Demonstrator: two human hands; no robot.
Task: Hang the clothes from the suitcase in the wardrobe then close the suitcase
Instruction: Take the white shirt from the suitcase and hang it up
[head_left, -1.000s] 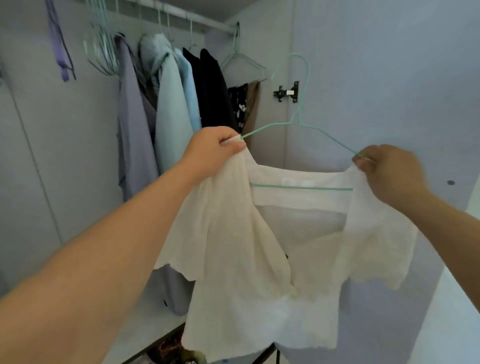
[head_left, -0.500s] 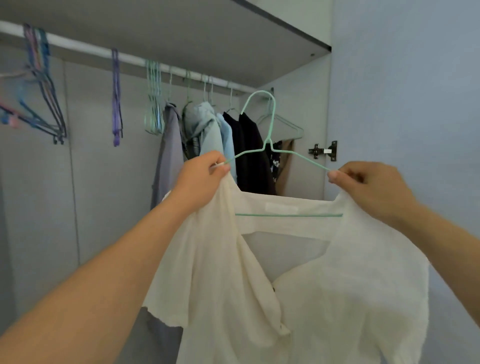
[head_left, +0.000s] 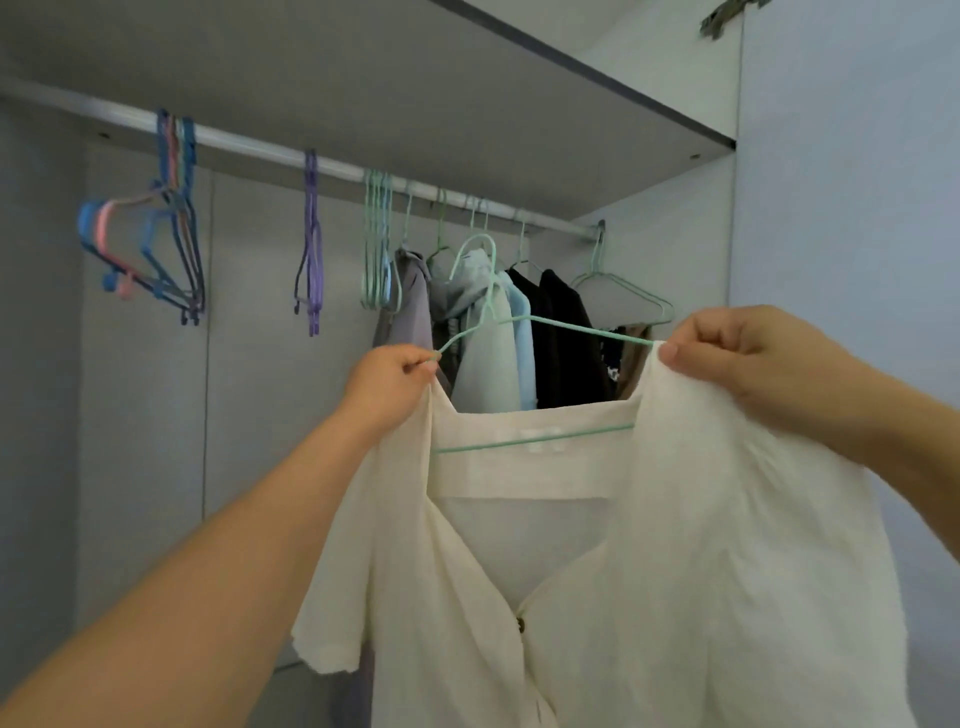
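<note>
Blouse: a cream blouse (head_left: 623, 571) is held up on a green wire hanger (head_left: 540, 332), in front of the wardrobe and below its rail.
Left hand: the left hand (head_left: 389, 387) is pinched on the left shoulder seam and hanger end.
Right hand: the right hand (head_left: 748, 358) is pinched on the right shoulder.
Rail: hung garments (head_left: 498, 332) and empty hangers (head_left: 156, 249) are carried on the rail (head_left: 270, 153).
Shelf: a shelf (head_left: 415, 93) is seen above.

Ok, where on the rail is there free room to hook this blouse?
Bare rail lies between the blue hangers and the purple hangers, and a shorter stretch from those to the green hangers. Right of that, the hung clothes crowd it.
</note>
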